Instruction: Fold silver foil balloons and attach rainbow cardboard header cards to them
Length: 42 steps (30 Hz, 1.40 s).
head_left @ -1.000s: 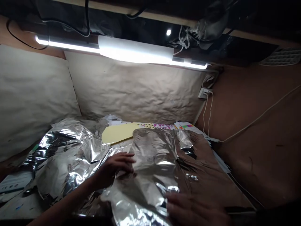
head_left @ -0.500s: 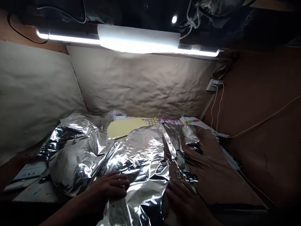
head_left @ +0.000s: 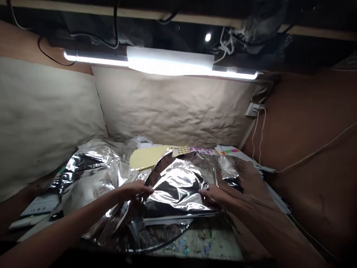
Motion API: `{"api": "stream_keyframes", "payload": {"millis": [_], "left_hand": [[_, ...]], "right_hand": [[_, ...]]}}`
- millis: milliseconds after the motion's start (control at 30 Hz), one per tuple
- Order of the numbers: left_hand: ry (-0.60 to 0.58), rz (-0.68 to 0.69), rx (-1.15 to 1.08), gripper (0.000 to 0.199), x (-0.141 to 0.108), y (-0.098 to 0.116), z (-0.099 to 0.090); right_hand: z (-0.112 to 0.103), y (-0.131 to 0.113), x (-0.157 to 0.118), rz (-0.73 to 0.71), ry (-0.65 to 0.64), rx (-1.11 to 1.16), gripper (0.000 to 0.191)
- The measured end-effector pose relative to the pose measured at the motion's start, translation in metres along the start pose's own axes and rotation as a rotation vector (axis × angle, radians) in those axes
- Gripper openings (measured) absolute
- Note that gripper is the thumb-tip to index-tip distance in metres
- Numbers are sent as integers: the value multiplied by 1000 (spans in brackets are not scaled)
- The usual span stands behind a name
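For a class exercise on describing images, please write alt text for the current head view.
A person's left hand and right hand grip a shiny, crumpled silver sheet, one at each side. Behind it lies a yellow sheet; a lit tube lamp shines above.

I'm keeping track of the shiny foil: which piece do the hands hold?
The middle silver foil, gripped by the left hand and right hand. The foil heap at the picture's left is gripped by neither.

The metallic sheet [head_left: 178, 180] looks glossy and crinkled, the yellow paper [head_left: 145, 157] smooth, matt.
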<state>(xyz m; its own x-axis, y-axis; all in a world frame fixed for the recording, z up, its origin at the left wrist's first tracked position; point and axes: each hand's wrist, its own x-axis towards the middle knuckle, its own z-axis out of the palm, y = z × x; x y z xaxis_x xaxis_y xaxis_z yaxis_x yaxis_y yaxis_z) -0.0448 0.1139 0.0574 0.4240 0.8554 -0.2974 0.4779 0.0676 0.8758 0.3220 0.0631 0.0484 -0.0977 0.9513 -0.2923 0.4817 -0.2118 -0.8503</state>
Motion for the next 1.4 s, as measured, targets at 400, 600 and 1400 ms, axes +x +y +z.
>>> {"api": "stream_keyframes", "payload": {"millis": [400, 600, 1400], "left_hand": [[70, 268, 935, 74, -3, -15, 53], [137, 205, 873, 74, 14, -5, 34], [119, 303, 602, 95, 44, 14, -25]], "right_hand": [[-3, -7, -6, -389, 477, -526, 45], [32, 20, 20, -556, 25, -874, 61], [-1, -54, 142, -181, -115, -196, 18]]}}
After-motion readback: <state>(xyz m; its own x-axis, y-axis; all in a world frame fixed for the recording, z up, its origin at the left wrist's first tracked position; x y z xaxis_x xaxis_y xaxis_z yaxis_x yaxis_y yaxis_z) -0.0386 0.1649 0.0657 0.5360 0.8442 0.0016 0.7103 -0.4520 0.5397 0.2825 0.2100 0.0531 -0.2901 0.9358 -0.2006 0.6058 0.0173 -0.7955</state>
